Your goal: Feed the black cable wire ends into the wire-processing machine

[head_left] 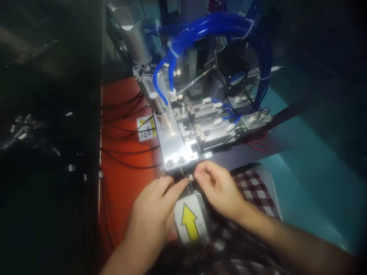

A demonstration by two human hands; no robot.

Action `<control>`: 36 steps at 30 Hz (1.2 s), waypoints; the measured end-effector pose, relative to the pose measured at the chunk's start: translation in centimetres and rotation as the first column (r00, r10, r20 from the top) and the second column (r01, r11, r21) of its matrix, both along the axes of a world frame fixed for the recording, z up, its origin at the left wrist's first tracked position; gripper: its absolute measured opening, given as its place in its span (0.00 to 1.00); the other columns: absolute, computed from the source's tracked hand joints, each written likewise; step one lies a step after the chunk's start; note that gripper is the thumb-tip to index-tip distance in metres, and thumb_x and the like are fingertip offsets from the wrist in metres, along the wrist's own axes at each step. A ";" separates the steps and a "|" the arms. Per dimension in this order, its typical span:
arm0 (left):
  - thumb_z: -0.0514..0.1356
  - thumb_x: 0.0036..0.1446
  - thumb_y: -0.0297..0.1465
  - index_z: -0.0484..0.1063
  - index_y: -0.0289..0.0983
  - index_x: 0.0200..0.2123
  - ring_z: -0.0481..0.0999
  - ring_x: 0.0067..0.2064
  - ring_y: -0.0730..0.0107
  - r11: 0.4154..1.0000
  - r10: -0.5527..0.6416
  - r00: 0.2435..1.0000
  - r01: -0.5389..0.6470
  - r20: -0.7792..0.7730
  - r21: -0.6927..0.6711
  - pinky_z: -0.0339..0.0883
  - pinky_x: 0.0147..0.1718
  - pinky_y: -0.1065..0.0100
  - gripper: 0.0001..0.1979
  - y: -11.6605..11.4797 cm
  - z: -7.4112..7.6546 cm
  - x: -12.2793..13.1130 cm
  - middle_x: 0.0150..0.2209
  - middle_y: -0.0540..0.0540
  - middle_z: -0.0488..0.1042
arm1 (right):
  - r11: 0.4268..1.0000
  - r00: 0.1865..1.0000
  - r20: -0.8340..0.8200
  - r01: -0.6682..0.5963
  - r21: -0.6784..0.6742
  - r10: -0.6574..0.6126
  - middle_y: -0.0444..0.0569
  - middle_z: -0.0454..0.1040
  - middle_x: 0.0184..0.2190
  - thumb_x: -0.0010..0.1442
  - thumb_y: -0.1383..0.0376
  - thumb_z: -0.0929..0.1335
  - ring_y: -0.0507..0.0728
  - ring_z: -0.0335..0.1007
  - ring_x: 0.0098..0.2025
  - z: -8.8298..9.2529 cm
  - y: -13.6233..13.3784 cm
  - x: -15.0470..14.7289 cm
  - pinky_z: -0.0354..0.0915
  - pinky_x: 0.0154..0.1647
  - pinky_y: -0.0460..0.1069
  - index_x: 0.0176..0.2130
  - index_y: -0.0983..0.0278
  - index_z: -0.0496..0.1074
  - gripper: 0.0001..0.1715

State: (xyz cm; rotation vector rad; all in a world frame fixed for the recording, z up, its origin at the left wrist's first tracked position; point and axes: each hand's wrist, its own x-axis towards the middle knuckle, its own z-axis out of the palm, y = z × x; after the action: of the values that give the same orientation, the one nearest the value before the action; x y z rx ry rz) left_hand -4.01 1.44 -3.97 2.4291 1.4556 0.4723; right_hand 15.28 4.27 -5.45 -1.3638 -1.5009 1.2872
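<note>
My left hand [155, 214] and my right hand [219, 185] meet at the near edge of a small metal machine [183, 130]. Both pinch a tiny metal part [189, 176] between their fingertips, just below the machine's steel base plate [174, 149]. The fingers of both hands are closed around it. Right under my hands lies a white plate with a yellow arrow [189, 219] that points towards the machine.
Blue air hoses [218, 28] loop over the machine. It stands on an orange base [120, 130] with black cables and a yellow warning label [146, 128]. Several small metal parts [23, 128] lie in the dark at the left. A checked cloth [255, 191] and teal surface [309, 179] lie right.
</note>
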 end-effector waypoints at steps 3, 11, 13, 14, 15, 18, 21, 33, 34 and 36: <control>0.52 0.56 0.22 0.71 0.39 0.53 0.71 0.36 0.65 1.000 -0.008 1.000 0.008 0.006 -0.014 0.68 0.30 0.67 0.22 0.1 0.1 0.1 0.40 0.43 0.69 | 1.000 1.000 -0.005 0.008 0.001 -0.008 0.44 0.67 0.27 0.63 0.66 0.63 0.53 0.64 0.28 -0.1 -0.1 -0.1 0.63 0.30 0.49 0.32 0.63 0.66 0.07; 0.54 0.53 0.22 0.69 0.40 0.55 0.71 0.38 0.64 1.000 -0.014 1.000 0.014 0.018 -0.020 0.68 0.32 0.67 0.25 -0.1 -0.1 -0.2 0.42 0.43 0.69 | 0.999 0.999 -0.018 0.029 -0.039 -0.030 0.45 0.67 0.26 0.63 0.64 0.63 0.53 0.63 0.27 -0.3 -0.1 -0.1 0.63 0.28 0.48 0.32 0.63 0.66 0.08; 0.54 0.53 0.22 0.69 0.40 0.55 0.71 0.38 0.64 1.000 -0.014 1.000 0.015 0.017 -0.020 0.68 0.33 0.67 0.25 -0.1 -0.2 -0.2 0.42 0.43 0.69 | 0.999 0.999 -0.019 0.033 -0.043 -0.034 0.45 0.67 0.27 0.63 0.64 0.63 0.53 0.63 0.27 -0.3 -0.1 -0.2 0.63 0.28 0.48 0.32 0.63 0.66 0.08; 0.54 0.53 0.22 0.69 0.40 0.55 0.71 0.39 0.64 1.000 -0.015 1.000 0.015 0.014 -0.021 0.68 0.33 0.67 0.25 -0.1 -0.2 -0.2 0.42 0.43 0.69 | 0.998 0.999 -0.018 0.035 -0.043 -0.036 0.45 0.67 0.27 0.63 0.64 0.63 0.53 0.63 0.27 -0.3 -0.1 -0.3 0.63 0.29 0.49 0.32 0.63 0.66 0.08; 0.54 0.53 0.22 0.69 0.40 0.55 0.71 0.39 0.64 1.000 -0.015 1.000 0.015 0.009 -0.021 0.69 0.33 0.67 0.25 -0.1 -0.2 -0.2 0.42 0.43 0.69 | 0.998 0.999 -0.016 0.038 -0.045 -0.038 0.45 0.67 0.27 0.63 0.64 0.63 0.53 0.64 0.27 -0.3 -0.1 -0.3 0.64 0.29 0.49 0.32 0.63 0.66 0.08; 0.53 0.54 0.22 0.69 0.41 0.55 0.71 0.38 0.65 1.000 -0.015 1.000 0.015 -0.005 -0.019 0.68 0.32 0.68 0.25 -0.1 -0.2 -0.2 0.42 0.44 0.69 | 0.996 0.999 -0.006 0.051 -0.069 -0.052 0.46 0.68 0.27 0.62 0.63 0.63 0.53 0.65 0.28 -0.2 -0.1 -0.4 0.64 0.29 0.49 0.32 0.63 0.66 0.08; 0.53 0.54 0.21 0.69 0.41 0.54 0.71 0.38 0.66 1.000 -0.010 1.000 0.010 -0.013 -0.009 0.68 0.32 0.68 0.24 0.0 -0.2 -0.2 0.42 0.44 0.69 | 0.993 0.998 -0.002 0.061 -0.102 -0.062 0.46 0.68 0.26 0.62 0.63 0.63 0.53 0.65 0.27 -0.1 -0.1 -0.4 0.64 0.28 0.49 0.31 0.63 0.66 0.08; 0.52 0.56 0.21 0.70 0.40 0.54 0.70 0.37 0.65 1.000 -0.017 1.000 0.017 -0.022 0.001 0.68 0.31 0.67 0.23 -0.1 -0.3 -0.3 0.41 0.43 0.69 | 0.940 0.996 -0.025 0.070 -0.333 -0.083 0.44 0.68 0.24 0.60 0.64 0.64 0.52 0.64 0.26 0.8 0.5 -0.4 0.62 0.28 0.48 0.29 0.64 0.67 0.09; 0.52 0.56 0.21 0.70 0.40 0.54 0.71 0.37 0.65 1.000 -0.015 1.000 0.015 -0.021 -0.002 0.68 0.31 0.68 0.23 -0.1 -0.3 -0.2 0.41 0.43 0.69 | 0.917 0.994 -0.067 0.053 -0.396 -0.087 0.43 0.67 0.23 0.60 0.63 0.65 0.52 0.63 0.25 0.9 0.7 -0.2 0.62 0.27 0.47 0.29 0.64 0.67 0.09; 0.52 0.56 0.21 0.70 0.40 0.54 0.71 0.37 0.65 1.000 -0.014 1.000 0.013 -0.023 -0.012 0.68 0.32 0.68 0.23 -0.1 -0.2 -0.2 0.41 0.43 0.69 | 0.878 0.984 -0.139 0.035 -0.478 -0.115 0.41 0.66 0.21 0.60 0.62 0.65 0.50 0.62 0.23 1.1 0.9 0.1 0.61 0.25 0.46 0.29 0.65 0.68 0.10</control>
State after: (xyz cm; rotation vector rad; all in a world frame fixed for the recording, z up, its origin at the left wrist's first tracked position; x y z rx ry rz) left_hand -4.23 1.34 -4.22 2.4418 1.4462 0.4324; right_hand 15.39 5.17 -4.35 -1.5526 -1.0427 1.7479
